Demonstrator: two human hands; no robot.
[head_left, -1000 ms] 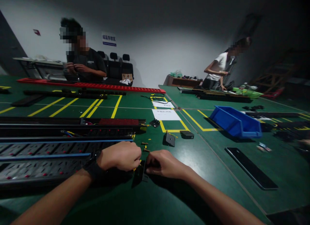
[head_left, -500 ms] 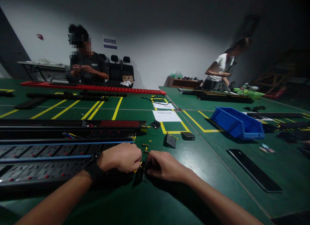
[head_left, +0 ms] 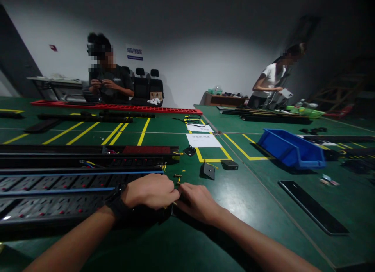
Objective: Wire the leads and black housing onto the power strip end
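From my remote view, left hand point(head_left: 152, 190) and right hand point(head_left: 200, 201) meet, curled, beside the nearest socket strip point(head_left: 55, 207) on the tabletop point(head_left: 187, 246); I can't tell what they grip. Such crowding could knock away the small yellow pieces point(head_left: 179, 180) just beyond.

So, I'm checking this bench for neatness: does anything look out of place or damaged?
Nothing looks plainly spilled or damaged. The blue plastic bin sits skewed, seeming to overlap the yellow tape outline instead of lining up with it. Small yellow pieces also lie loose near the right hand.
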